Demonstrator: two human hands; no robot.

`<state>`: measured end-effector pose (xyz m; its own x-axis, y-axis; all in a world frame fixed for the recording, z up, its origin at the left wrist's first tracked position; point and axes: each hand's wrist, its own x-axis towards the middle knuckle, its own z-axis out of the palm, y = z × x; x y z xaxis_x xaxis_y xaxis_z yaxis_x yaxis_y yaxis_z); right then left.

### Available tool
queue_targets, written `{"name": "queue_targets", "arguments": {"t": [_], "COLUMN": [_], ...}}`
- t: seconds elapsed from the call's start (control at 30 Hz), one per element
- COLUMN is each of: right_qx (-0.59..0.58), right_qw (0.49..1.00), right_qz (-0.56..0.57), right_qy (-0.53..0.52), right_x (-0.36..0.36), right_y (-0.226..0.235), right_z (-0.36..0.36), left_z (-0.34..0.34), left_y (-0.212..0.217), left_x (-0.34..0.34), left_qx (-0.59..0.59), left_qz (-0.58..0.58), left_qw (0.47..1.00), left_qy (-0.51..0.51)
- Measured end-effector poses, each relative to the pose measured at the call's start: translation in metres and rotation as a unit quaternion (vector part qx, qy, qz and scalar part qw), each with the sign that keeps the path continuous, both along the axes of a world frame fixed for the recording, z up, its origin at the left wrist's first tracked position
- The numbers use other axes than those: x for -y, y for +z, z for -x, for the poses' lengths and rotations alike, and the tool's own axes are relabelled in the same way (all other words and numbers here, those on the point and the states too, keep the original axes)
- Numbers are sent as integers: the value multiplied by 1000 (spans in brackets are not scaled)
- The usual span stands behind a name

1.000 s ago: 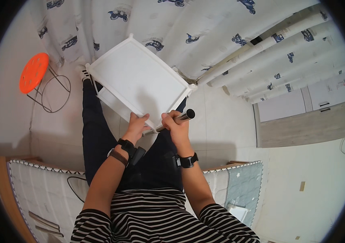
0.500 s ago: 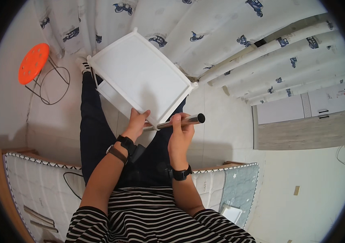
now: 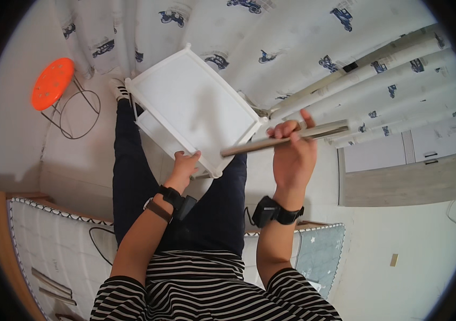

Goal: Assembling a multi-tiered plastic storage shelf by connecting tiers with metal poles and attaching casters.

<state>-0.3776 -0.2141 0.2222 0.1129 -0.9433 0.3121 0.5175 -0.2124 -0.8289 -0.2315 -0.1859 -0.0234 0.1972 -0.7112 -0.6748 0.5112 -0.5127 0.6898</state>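
My right hand (image 3: 295, 160) is raised to the right of a white shelf unit, pinching a shiny metal tube (image 3: 263, 145) between thumb and fingers, with one finger lifted off. The tube tilts up to the right, blurred by motion, its left end over the unit's near right corner. The white rectangular top tray (image 3: 185, 107) of the unit has raised rims and round corner sockets; a lower tray (image 3: 156, 134) shows beneath it. My left hand (image 3: 185, 168) grips the near rim of the unit close to that corner, its lower fingers partly hidden.
An orange round stool (image 3: 52, 84) stands at the far left. Patterned curtains (image 3: 271, 48) hang behind the unit. My legs straddle it. Behind me is a bed (image 3: 83, 243) with several metal tubes (image 3: 51, 283) on it. A low cabinet (image 3: 399, 182) stands at right.
My right hand has lifted the tube away from the unit's near right corner, up and to the right. The left hand stays on the rim. The view has shifted slightly.
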Motion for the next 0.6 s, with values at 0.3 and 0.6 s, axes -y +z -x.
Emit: {"name": "queue_targets", "arguments": {"t": [0.3,0.6], "right_qx": [45,-139], "right_qw": [956,893], "right_qz": [-285,-319], "right_qy": [60,286], "right_x": [-21,-52], "right_y": [-102,-170], "right_z": [-41,-93], "left_z": [-56,-196], "left_y": [100,49], "left_x": [-67,-208], "left_qx": [47,196], "left_qz": [297,115], "left_qw": [887,961], "left_qy": [-350,157]}}
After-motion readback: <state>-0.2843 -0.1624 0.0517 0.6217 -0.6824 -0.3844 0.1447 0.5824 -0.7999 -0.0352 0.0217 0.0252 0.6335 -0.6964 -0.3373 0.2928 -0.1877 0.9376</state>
